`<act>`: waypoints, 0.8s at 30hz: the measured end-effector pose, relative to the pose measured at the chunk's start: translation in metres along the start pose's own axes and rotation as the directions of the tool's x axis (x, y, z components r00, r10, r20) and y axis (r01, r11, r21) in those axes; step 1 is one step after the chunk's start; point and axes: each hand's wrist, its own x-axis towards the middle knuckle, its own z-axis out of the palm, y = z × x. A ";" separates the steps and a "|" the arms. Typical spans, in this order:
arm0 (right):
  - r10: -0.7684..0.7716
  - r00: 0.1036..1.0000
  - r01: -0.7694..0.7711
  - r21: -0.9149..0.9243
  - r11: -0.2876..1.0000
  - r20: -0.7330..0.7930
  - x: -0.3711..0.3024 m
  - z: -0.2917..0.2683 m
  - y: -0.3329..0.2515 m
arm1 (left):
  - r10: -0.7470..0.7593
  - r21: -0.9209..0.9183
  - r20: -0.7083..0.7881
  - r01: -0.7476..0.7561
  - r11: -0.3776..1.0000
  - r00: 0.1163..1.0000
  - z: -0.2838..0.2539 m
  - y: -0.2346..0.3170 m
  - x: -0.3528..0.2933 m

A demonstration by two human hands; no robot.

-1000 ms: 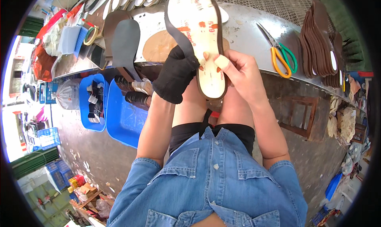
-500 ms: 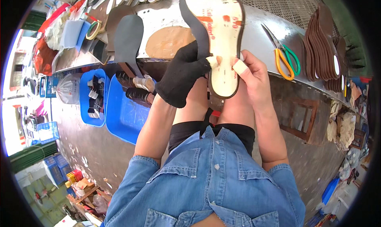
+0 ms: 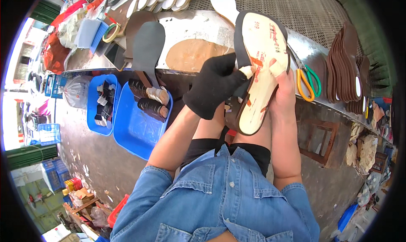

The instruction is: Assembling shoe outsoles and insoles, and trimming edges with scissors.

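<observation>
A shoe insole (image 3: 259, 96) with a cream board face, red print and a dark edge is held over my lap, its narrow heel end toward me and its toe end over the bench. My left hand (image 3: 213, 85), in a black glove with a wrapped thumb tip bare of it, is closed on the left edge near the middle. On the opposite edge my bare right hand (image 3: 282, 87) grips it, the taped thumb pressed on the cream face. Dark lining shows along its left edge. My fingers underneath are hidden.
Scissors with yellow and green handles (image 3: 311, 83) lie right of the insole, beside stacked brown insole pieces (image 3: 343, 68). A dark grey sole-shaped piece (image 3: 148, 45) overhangs the bench (image 3: 192, 24) at left. Below stand blue tubs (image 3: 137, 134) with insole pieces.
The insole has come lower and to the right, its toe end tilting right. Both hands now grip it farther from the heel end. More of a white insole shows behind it.
</observation>
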 end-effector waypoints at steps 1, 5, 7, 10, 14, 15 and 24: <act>0.029 0.999 -0.028 -0.014 1.000 0.023 0.000 0.000 -0.003 | -0.034 -0.066 0.018 0.035 0.997 0.999 0.001 0.005 -0.002; -0.023 1.000 0.023 -0.098 0.995 0.004 -0.003 0.008 -0.006 | 0.000 -0.100 -0.006 -0.001 0.995 1.000 0.007 0.009 -0.010; -0.069 0.998 0.070 -0.140 0.988 0.010 -0.001 0.007 -0.003 | 0.058 -0.034 -0.030 -0.059 0.998 0.998 0.010 0.007 -0.012; -0.078 0.996 0.083 -0.216 0.973 0.032 0.001 0.001 0.001 | 0.350 0.577 0.031 -0.303 0.759 0.936 0.011 0.012 -0.005; 0.041 0.998 -0.035 0.107 0.994 -0.048 0.002 -0.005 0.012 | 0.336 0.626 0.186 -0.375 0.684 0.923 0.013 0.033 0.000; 0.079 0.985 -0.048 0.196 0.979 -0.155 0.000 0.018 0.008 | 0.316 0.331 0.189 -0.363 0.871 0.930 0.010 0.019 0.002; 0.281 0.959 -0.278 0.347 0.896 0.042 -0.008 0.000 0.006 | 0.006 -0.235 0.210 0.044 0.971 0.978 0.020 -0.008 0.003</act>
